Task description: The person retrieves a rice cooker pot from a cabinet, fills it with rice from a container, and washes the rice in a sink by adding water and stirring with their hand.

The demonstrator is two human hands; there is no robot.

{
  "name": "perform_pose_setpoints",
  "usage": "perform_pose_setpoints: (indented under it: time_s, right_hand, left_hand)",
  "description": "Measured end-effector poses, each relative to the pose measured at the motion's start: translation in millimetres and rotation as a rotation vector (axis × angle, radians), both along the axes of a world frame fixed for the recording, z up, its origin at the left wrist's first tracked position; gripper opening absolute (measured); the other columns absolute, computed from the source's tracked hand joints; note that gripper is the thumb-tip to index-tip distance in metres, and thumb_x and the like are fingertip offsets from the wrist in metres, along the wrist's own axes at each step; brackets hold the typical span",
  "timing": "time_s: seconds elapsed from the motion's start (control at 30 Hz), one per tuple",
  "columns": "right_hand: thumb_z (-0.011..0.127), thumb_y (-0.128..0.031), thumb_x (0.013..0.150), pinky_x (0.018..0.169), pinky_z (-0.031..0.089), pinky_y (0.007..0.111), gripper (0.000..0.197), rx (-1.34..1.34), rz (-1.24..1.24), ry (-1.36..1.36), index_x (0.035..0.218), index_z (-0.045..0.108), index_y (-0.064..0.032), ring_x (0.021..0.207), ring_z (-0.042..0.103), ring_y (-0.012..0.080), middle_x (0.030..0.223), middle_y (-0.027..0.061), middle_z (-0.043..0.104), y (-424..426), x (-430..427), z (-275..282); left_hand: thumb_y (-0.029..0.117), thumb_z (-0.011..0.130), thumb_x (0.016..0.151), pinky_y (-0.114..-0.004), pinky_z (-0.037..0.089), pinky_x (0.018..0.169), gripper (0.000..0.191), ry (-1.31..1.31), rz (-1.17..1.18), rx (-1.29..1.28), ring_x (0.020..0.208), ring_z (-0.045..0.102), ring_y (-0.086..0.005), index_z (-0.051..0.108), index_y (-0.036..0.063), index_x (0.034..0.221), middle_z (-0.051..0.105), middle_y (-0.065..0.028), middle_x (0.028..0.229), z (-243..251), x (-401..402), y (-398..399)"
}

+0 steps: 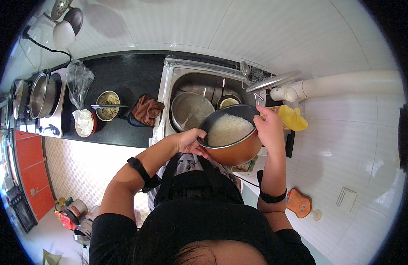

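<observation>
A rice cooker's inner pot (238,154), copper-coloured outside and dark inside, is tilted over the near edge of the steel sink (190,78). White rice grains (230,129) lie in it. My left hand (192,142) grips the pot's left rim, thumb over the edge and fingers beneath. On the far right rim, my right hand (269,124) holds on with its thumb and fingers. Behind the pot, the sink holds a large metal basin (190,109) of cloudy water with a utensil in it, and a small bowl (230,102) partly hidden by the pot.
The faucet (273,81) and a wire rack (255,71) are at the sink's right. A yellow-capped bottle (292,117) stands near my right hand. Left on the black counter are a brown cloth (147,111), a noodle bowl (108,114) with chopsticks and a plastic bag (78,82).
</observation>
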State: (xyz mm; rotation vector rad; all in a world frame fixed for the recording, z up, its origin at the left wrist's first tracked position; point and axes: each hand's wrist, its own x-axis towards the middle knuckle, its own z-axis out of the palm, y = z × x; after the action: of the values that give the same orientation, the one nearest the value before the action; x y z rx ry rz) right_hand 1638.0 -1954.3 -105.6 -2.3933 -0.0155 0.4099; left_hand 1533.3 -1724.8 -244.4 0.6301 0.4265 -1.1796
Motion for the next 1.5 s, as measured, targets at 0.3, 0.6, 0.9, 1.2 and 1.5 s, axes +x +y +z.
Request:
perform_pose_setpoints:
  time_s: [0.3, 0.6, 0.9, 1.2, 1.5]
  right_hand:
    - [0.061, -0.013, 0.084, 0.07, 0.052, 0.035, 0.04, -0.019, 0.011, -0.029, 0.12, 0.063, 0.0051, 0.073, 0.068, 0.0267, 0.083, 0.0215, 0.07, -5.4, 3.0, -7.1]
    - [0.061, -0.013, 0.084, 0.068, 0.052, 0.035, 0.04, -0.001, -0.009, -0.014, 0.119, 0.064, 0.0052, 0.07, 0.068, 0.0269, 0.081, 0.0213, 0.069, -9.7, 1.5, -13.3]
    - [0.06, -0.013, 0.083, 0.066, 0.051, 0.036, 0.043, -0.009, -0.019, 0.027, 0.122, 0.061, 0.0048, 0.067, 0.067, 0.0275, 0.079, 0.0207, 0.068, -12.4, 7.9, -11.2]
    - [0.059, -0.034, 0.098, 0.048, 0.045, 0.03, 0.045, 0.099, -0.156, 0.439, 0.126, 0.054, 0.001, 0.056, 0.06, 0.0143, 0.073, 0.0111, 0.064, -53.5, 27.6, -70.7]
    - [0.056, -0.021, 0.1, 0.068, 0.054, 0.026, 0.029, 0.676, -0.442, -0.001, 0.118, 0.06, 0.0022, 0.075, 0.064, 0.0139, 0.092, 0.0079, 0.07, -52.6, 110.1, -191.9]
  left_hand:
    - [0.029, 0.04, 0.087, -0.027, 0.06, 0.064, 0.053, 0.021, -0.018, -0.019, 0.086, 0.071, -0.0349, 0.056, -0.0136, 0.115, 0.068, -0.0259, 0.105, -2.3, 2.9, -1.3]
    - [0.03, 0.04, 0.087, -0.029, 0.06, 0.069, 0.055, -0.001, -0.044, -0.001, 0.094, 0.069, -0.0389, 0.055, -0.0136, 0.119, 0.067, -0.0276, 0.109, -9.0, 4.9, -3.1]
    - [0.031, 0.04, 0.087, -0.033, 0.059, 0.078, 0.057, 0.006, -0.047, 0.002, 0.098, 0.068, -0.041, 0.054, -0.0118, 0.123, 0.066, -0.0278, 0.112, -7.2, 12.1, -8.1]
    - [0.007, 0.041, 0.09, -0.051, 0.058, 0.089, 0.055, -0.023, 0.31, 0.216, 0.118, 0.058, -0.0411, 0.028, -0.0028, 0.142, 0.05, -0.0278, 0.135, -1.6, 17.8, -17.4]
    - [-0.004, 0.037, 0.089, -0.06, 0.057, 0.087, 0.061, 0.01, 0.529, 0.285, 0.127, 0.048, -0.045, 0.022, 0.0094, 0.146, 0.039, -0.0243, 0.142, 4.7, 34.8, -12.4]
